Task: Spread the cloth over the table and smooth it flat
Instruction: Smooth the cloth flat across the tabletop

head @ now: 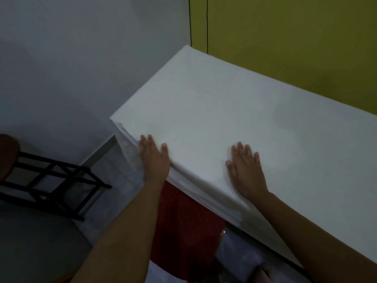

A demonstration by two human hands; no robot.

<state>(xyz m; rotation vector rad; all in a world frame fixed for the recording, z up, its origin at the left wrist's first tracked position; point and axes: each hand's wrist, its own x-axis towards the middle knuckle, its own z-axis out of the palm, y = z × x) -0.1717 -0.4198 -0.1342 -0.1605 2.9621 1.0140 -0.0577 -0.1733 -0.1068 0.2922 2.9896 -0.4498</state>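
Note:
A white cloth [214,103] covers the whole table top and hangs over the near edge and the left end. My left hand [154,158] lies flat on the cloth at the near edge, close to the left corner, fingers straight. My right hand [245,170] presses flat on the cloth further right along the same edge, fingers spread. Folds of cloth bunch along the near edge between and below the two hands. The table itself is hidden under the cloth except a grey leg [102,150] at the left.
A black metal rack [53,184] stands on the floor to the left. My red clothing [183,221] is against the table's near side. A yellow wall [285,48] runs behind the table, a grey wall [81,58] to the left, with two black cables [207,23] at the corner.

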